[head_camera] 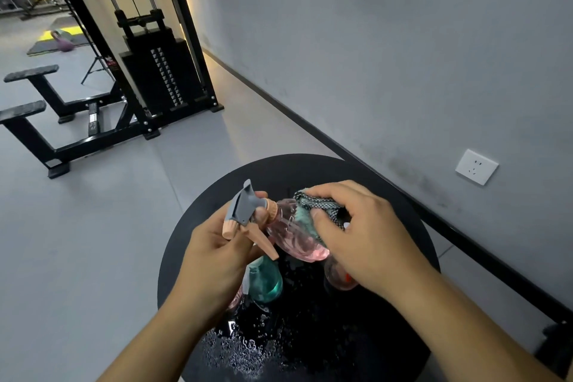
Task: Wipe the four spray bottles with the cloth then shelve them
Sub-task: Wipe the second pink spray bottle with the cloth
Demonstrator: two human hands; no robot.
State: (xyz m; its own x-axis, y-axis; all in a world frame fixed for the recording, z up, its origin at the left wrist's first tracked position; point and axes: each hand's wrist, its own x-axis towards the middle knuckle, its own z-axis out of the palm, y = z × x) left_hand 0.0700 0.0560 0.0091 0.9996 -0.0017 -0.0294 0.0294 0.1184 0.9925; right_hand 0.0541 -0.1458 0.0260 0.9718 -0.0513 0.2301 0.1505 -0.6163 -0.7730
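Water droplets (245, 347) bead on the near edge of the round black counter (403, 214), at about 6 o'clock. Head view: both forearms reach in from the bottom. Left hand (214, 254) grips the grey-and-peach trigger head of a pink spray bottle (291, 232), fingers curled round its neck, bottle held tilted above the counter with its body pointing toward 3 o'clock. Right hand (359, 235) pinches a teal and grey mesh cloth (319, 208) against the bottle's upper side, thumb pressing the fabric on the plastic. Below the held bottle a teal spray bottle (266, 282) stands on the counter; another pink one (235, 298) shows partly behind the left wrist, and a fourth, reddish bottle (338, 276) sits mostly hidden under the right hand. Cable weight machine (155, 71) at 11 o'clock; wall socket (476, 166) at 3 o'clock.
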